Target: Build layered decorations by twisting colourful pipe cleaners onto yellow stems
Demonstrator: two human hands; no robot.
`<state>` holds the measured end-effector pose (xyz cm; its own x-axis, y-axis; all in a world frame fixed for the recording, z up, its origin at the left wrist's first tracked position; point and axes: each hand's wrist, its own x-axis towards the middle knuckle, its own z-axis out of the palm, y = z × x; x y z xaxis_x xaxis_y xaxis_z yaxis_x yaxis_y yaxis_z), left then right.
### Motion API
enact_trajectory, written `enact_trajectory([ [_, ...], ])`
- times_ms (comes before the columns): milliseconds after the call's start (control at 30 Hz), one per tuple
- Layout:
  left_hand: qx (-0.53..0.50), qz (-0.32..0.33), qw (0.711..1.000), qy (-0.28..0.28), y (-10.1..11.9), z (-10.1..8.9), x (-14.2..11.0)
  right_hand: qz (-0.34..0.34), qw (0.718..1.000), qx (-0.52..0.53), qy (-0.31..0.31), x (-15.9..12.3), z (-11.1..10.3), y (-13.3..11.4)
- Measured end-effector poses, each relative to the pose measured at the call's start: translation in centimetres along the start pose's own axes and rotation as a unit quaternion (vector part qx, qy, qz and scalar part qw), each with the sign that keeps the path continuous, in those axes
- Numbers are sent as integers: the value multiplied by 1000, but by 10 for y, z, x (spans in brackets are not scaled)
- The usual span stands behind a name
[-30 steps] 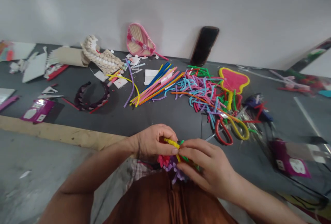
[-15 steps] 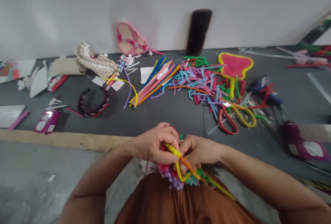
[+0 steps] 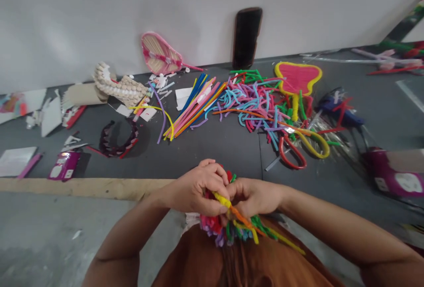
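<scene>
since the earlier frame, a yellow loop hanging under the l. thumb is gone from there; a short yellow end (image 3: pixel 255 236) now pokes out below the r. fingers, w/ the hands abt where they were. the l. hand (image 3: pixel 198 188) pinches w/ no visible gap, thumb against fingers, on a tight yellow coil (image 3: pixel 221 199). the r. hand (image 3: pixel 256 195) is curled closed on the bundle (image 3: pixel 208 222), thumb beside an orange stem (image 3: pixel 243 220); exactly which strand it pinches is hidden. the bundle, fuzzy stems in red, purple & green, hangs below & between both sets of fingers, in front of a brown garment (image 3: pixel 195 256).

the step in hand looks like winding yellow around the stems where they meet, prob. partway done. the next move seems to call for a firm l. pinch, so the coil doesn't slip, & a free yellow length kept taut by the r. fingers, clear of the orange.

as for containers: a purple pack (image 3: pixel 64 165) lies well off to the l. of the l. fingers, another (image 3: pixel 399 174) well r. of the r. fingers; contents of both can't be made out. a cardboard tube (image 3: pixel 84 94) lies far beyond the l. fingers, inside not visible. straight stems (image 3: pixel 198 109) & a tangled pile of cut pieces (image 3: pixel 255 103) sit loose on the bench (image 3: pixel 155 156), ahead of the fingertips, uncontained.
</scene>
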<state>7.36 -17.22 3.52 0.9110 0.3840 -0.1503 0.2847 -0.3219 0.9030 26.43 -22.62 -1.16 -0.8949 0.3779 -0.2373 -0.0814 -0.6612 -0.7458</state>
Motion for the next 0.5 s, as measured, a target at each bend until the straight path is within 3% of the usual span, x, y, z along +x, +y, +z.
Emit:
enact_trajectory([
  [100, -7, 8, 1000, 10, -1, -1, 1, -36, 999, -17, 16, -1, 4, 1],
  [200, -13, 14, 1000, 12, -2, -1, 0, -65, 990, -54, 113, -5, 5, 4],
  [267, -17, 8, 1000, 12, -3, -1, -1, -76, 973, -133, 175, -11, 5, 2],
  [367, -22, -24, 999, 27, -5, 0, -3, -92, 921, -299, 234, -23, 6, -7],
  [500, -20, -29, 999, 26, -4, 0, -3, -133, 806, -498, 292, -34, 11, -16],
])
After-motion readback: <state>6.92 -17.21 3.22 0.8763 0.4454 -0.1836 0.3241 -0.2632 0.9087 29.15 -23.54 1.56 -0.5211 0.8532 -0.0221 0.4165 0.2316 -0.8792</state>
